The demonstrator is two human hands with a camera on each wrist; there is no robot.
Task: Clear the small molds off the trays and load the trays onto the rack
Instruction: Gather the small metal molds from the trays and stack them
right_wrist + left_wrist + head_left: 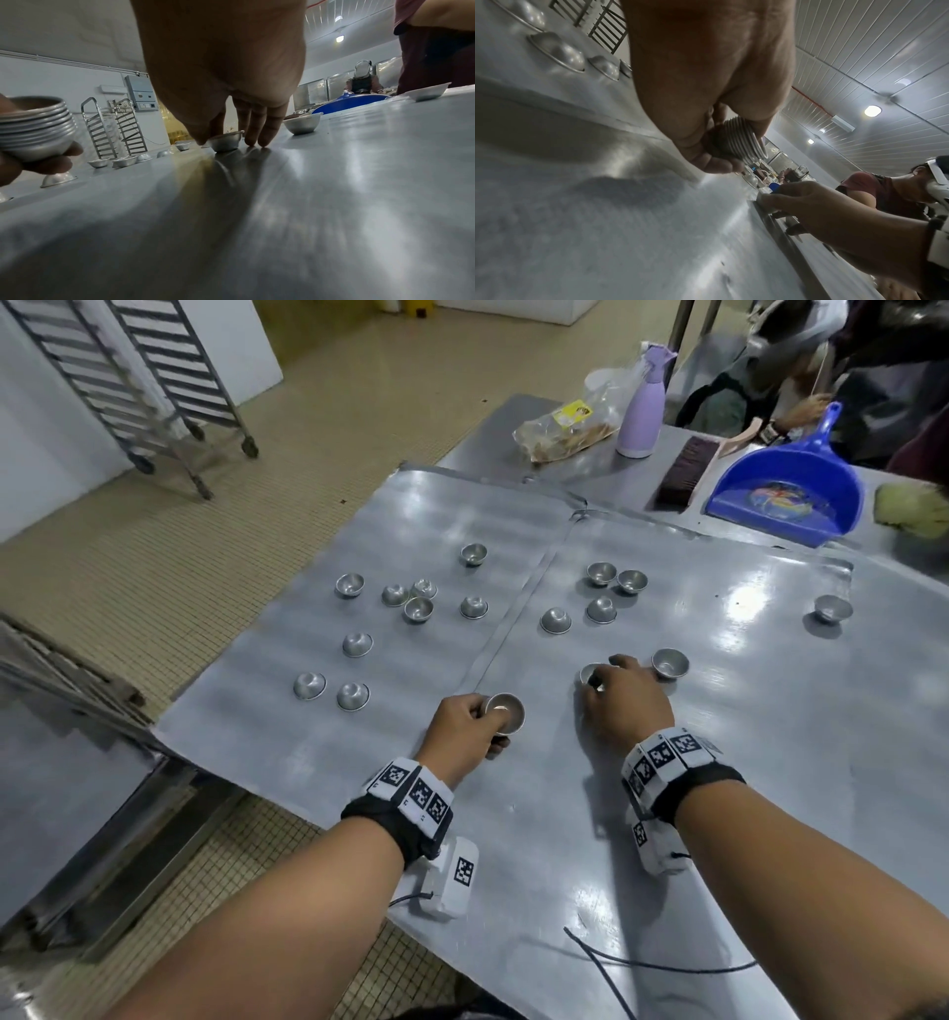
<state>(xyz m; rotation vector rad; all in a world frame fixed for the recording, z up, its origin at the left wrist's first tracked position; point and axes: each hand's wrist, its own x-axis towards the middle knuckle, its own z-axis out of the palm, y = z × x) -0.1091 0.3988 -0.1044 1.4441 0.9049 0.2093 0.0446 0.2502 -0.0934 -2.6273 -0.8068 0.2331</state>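
Note:
Two flat metal trays lie side by side, the left tray (411, 521) and the right tray (719, 762). Several small metal molds sit scattered on both. My left hand (477, 726) grips a nested stack of molds (506, 711) (741, 142) (36, 132) just above the seam between the trays. My right hand (624, 695) reaches down onto the right tray and pinches a single upright mold (590, 672) (225, 142), its other fingertips (257, 140) touching the tray. Another mold (670, 662) stands just right of that hand. The wheeled rack (154, 387) (115, 125) stands on the floor at the far left.
Behind the trays lie a blue dustpan (791, 490), a brush (678, 474), a purple bottle (642, 413) and a plastic bag (565, 431). Another person (801, 361) works at the back right. A black cable (642, 963) trails across the near tray. Stacked metal sheets (67, 680) lie left.

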